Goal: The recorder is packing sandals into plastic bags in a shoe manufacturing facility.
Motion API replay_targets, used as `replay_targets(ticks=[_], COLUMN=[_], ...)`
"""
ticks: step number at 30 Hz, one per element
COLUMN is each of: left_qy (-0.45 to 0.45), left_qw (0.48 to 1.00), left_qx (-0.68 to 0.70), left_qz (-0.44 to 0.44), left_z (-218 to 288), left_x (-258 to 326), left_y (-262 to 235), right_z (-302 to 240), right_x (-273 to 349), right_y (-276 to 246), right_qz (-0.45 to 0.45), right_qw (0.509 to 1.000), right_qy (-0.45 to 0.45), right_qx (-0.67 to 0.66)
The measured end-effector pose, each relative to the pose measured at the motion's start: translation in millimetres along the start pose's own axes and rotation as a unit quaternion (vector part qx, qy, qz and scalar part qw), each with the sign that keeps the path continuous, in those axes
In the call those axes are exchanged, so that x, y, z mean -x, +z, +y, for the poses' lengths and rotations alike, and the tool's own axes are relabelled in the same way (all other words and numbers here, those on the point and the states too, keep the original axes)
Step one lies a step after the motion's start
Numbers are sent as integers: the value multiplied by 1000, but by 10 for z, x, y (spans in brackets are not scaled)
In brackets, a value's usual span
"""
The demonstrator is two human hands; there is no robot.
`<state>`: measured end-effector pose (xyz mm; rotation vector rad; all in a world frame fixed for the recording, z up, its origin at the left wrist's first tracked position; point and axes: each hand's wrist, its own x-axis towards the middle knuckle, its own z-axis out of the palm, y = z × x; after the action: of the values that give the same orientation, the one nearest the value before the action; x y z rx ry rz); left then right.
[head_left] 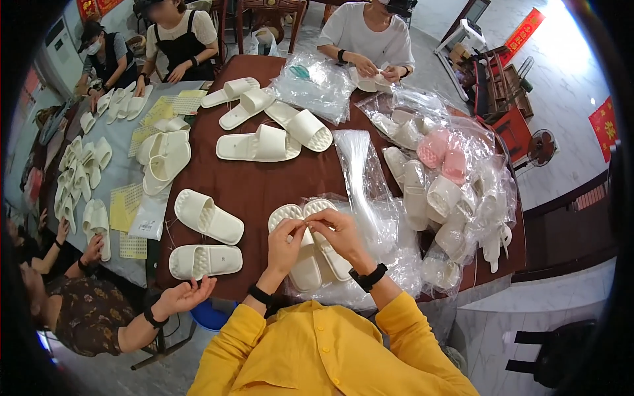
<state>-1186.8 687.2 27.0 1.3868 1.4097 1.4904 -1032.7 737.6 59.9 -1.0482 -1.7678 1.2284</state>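
Observation:
Directly before me a pair of cream slippers (306, 272) lies side by side, partly over clear plastic bags (389, 280). Above the pair, my left hand (285, 245) and my right hand (338, 236) meet with their fingertips pinched together. Whatever is between the fingers is too small to make out. My hands and wrists cover part of both slippers. To the left of my left hand are two more cream slippers, one angled (209, 216) and one lying straight (206, 261). A stack of clear plastic sleeves (362, 181) lies beyond my right hand.
On the brown tablecloth (254, 188), more cream slippers (257, 144) lie farther back. Bagged cream and pink slippers (454, 165) heap at the right. A co-worker's hand (185, 297) reaches in at the left. Others work at the grey table (125, 168) and across from me (370, 39).

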Motion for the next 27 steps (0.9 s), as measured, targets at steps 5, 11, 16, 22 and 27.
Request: replay_targets(ticks=[5, 11, 16, 22, 27], left_qy=[1, 9, 31, 35, 23], left_qw=[1000, 1000, 997, 993, 999], left_qx=[13, 20, -62, -101, -47], left_qz=[0, -14, -17, -57, -12], left_z=[-4, -12, 57, 41, 30], left_x=[13, 22, 3, -38, -416], left_y=[-23, 25, 126, 299, 232], right_z=[-9, 51, 145, 262, 142], right_x=[17, 67, 52, 68, 420], right_y=[27, 30, -66, -279, -635], right_qz=[-3, 29, -10, -3, 52], right_qw=[1000, 1000, 1000, 997, 994], right_qy=[2, 5, 7, -41, -50], right_qx=[2, -4, 16, 61, 76])
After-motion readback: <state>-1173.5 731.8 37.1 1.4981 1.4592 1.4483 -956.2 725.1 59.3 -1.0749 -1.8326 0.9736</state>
